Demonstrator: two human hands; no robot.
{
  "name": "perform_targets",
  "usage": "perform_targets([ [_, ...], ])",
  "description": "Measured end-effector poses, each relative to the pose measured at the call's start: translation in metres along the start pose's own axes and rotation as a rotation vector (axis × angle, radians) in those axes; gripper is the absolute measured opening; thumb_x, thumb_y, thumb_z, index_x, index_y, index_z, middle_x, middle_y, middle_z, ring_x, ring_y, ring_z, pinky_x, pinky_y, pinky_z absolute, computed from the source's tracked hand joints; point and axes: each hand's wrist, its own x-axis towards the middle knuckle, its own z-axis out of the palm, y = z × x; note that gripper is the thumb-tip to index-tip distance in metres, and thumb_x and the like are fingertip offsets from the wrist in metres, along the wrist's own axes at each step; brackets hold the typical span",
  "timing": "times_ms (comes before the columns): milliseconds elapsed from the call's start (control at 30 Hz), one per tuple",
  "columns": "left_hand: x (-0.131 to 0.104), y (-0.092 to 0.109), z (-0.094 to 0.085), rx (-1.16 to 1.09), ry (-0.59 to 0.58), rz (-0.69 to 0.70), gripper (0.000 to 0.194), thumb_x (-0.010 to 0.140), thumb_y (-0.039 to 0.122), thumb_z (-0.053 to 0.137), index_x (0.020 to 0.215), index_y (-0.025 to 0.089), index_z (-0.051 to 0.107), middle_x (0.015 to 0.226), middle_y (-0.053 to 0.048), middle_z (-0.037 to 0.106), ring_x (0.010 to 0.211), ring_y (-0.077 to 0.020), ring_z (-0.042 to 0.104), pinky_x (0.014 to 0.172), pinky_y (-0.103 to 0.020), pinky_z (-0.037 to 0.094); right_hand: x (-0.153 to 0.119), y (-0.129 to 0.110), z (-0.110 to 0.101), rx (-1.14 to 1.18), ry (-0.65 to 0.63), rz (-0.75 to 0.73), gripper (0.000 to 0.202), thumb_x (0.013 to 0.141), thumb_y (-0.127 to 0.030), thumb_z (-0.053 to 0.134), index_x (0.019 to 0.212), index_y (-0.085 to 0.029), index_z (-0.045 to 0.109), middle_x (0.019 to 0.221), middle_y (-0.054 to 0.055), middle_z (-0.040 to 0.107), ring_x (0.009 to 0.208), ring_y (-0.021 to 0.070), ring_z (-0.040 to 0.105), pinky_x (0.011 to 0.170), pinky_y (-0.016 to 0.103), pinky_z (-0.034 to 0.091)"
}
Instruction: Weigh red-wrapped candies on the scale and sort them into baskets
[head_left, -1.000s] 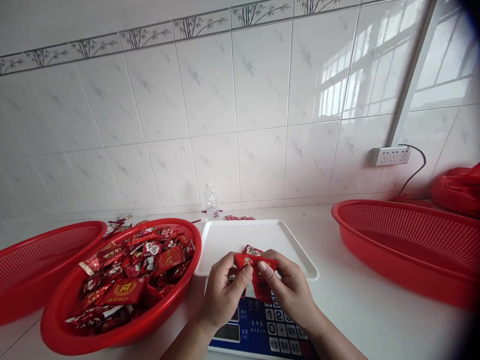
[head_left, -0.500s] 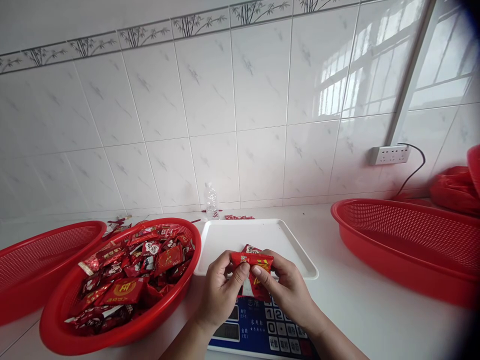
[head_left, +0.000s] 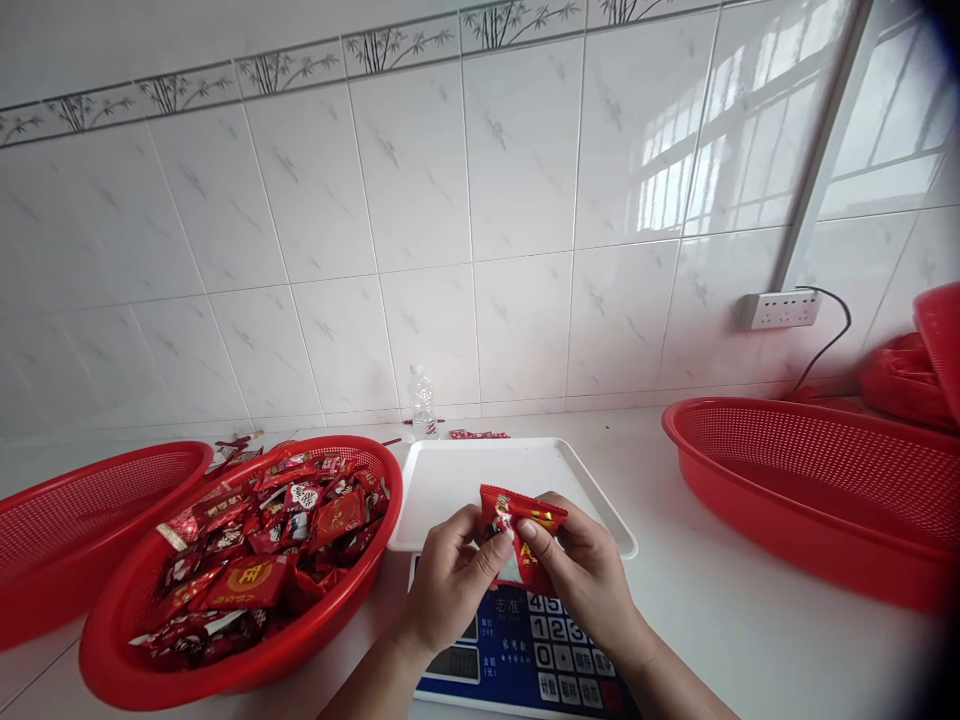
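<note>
Between both hands is a small red snack packet (head_left: 534,568) with yellow print and a pale patch. My left hand (head_left: 455,575) pinches its left side, thumb in front. The right side is gripped by my right hand (head_left: 581,570), its thumb pressed on the packet's face. Whether more than one packet is held I cannot tell. Below and behind the hands stands a digital scale (head_left: 517,650) with a blue keypad panel and a white weighing tray (head_left: 495,460). To the left, a red oval basket (head_left: 375,575) holds many red wrapped snacks (head_left: 259,580).
Another red basket (head_left: 45,570) stands at the far left, and a third red basket (head_left: 810,545) at the right. A clear plastic bottle (head_left: 422,405) is by the tiled wall. A power socket (head_left: 781,310) with a black cable and red bags (head_left: 904,370) are at the right.
The packet has turned and tilted in my hands, its top edge now higher and slanting down to the right. Both hands stay over the scale. A red thing at the right edge has moved inward.
</note>
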Motion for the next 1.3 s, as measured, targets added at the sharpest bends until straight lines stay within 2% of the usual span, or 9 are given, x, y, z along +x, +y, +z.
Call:
perform_targets([
  [167,-0.0009,-0.0022,0.0002,0.068,0.089,0.001,0.032,0.089,0.044,0.048,0.1,0.017,0.059,0.079,-0.003,0.06,0.061,-0.012,0.049,0.054,-0.022,0.047,0.0009,-0.0019,-0.0013,0.036,-0.096,0.043,0.031,0.086,-0.048,0.052,0.091,-0.019,0.062,0.076,0.003,0.061,0.066,0.0149,0.053,0.059,0.026,0.045],
  [367,-0.0006,-0.0066,-0.0006,0.029,0.203,0.102,0.027,0.091,0.04,0.047,0.104,0.019,0.057,0.094,-0.005,0.065,0.071,-0.0139,0.056,0.058,-0.022,0.048,0.0019,-0.0072,0.0004,-0.065,-0.242,-0.047,0.043,0.085,-0.058,0.048,0.088,-0.018,0.063,0.076,0.003,0.061,0.067,0.0158,0.051,0.06,0.026,0.043],
  [500,-0.0016,-0.0058,0.0004,0.0,0.173,0.1,0.024,0.09,0.038,0.05,0.101,0.019,0.058,0.094,-0.005,0.066,0.079,-0.0164,0.06,0.068,-0.024,0.05,0.0024,-0.0083,0.0011,-0.074,-0.289,-0.065,0.039,0.089,-0.053,0.044,0.087,-0.018,0.062,0.078,0.004,0.063,0.071,0.0173,0.055,0.065,0.027,0.045],
  [667,-0.0013,-0.0039,-0.0002,-0.019,0.14,0.098,0.025,0.09,0.04,0.049,0.099,0.018,0.058,0.095,-0.006,0.065,0.085,-0.0181,0.06,0.077,-0.028,0.05,0.0014,-0.0075,0.0007,-0.115,-0.246,-0.116,0.033,0.091,-0.045,0.044,0.085,-0.019,0.063,0.074,0.003,0.063,0.067,0.0171,0.057,0.063,0.026,0.046],
  [800,0.0002,-0.0012,-0.0007,-0.013,0.098,0.105,0.031,0.087,0.046,0.051,0.095,0.017,0.058,0.089,-0.006,0.063,0.074,-0.0164,0.057,0.063,-0.024,0.047,0.0009,-0.0063,0.0001,-0.11,-0.204,-0.14,0.032,0.092,-0.042,0.045,0.082,-0.019,0.064,0.075,0.003,0.064,0.067,0.0166,0.058,0.063,0.026,0.046],
  [900,0.0001,0.0007,0.0007,0.023,0.043,0.095,0.033,0.084,0.048,0.054,0.088,0.016,0.06,0.075,-0.003,0.059,0.064,-0.0133,0.051,0.055,-0.022,0.042,0.0011,-0.007,-0.0004,-0.085,-0.18,-0.135,0.033,0.092,-0.042,0.044,0.08,-0.019,0.065,0.075,0.003,0.065,0.066,0.0163,0.058,0.063,0.025,0.047],
  [1000,-0.0009,0.0007,0.0024,0.045,0.016,0.071,0.034,0.085,0.048,0.053,0.08,0.015,0.06,0.063,0.001,0.051,0.058,-0.0109,0.045,0.053,-0.02,0.038,0.0013,-0.008,-0.0007,-0.07,-0.194,-0.141,0.035,0.092,-0.043,0.044,0.081,-0.02,0.067,0.072,0.003,0.066,0.063,0.0155,0.058,0.061,0.025,0.047],
  [1100,-0.0017,-0.0006,0.0028,0.029,0.004,0.052,0.036,0.086,0.05,0.051,0.077,0.015,0.057,0.063,0.001,0.049,0.058,-0.011,0.044,0.052,-0.02,0.038,0.0011,-0.007,-0.0007,-0.059,-0.208,-0.137,0.038,0.092,-0.045,0.044,0.076,-0.019,0.067,0.07,0.003,0.065,0.061,0.0149,0.057,0.06,0.025,0.046],
  [1300,-0.0017,-0.0012,0.0009,0.042,0.032,0.083,0.039,0.085,0.051,0.051,0.068,0.015,0.052,0.059,0.001,0.046,0.056,-0.011,0.041,0.053,-0.023,0.035,0.0006,-0.004,-0.0006,-0.041,-0.24,-0.144,0.049,0.085,-0.062,0.043,0.074,-0.019,0.065,0.071,0.004,0.066,0.064,0.017,0.057,0.06,0.027,0.046],
])
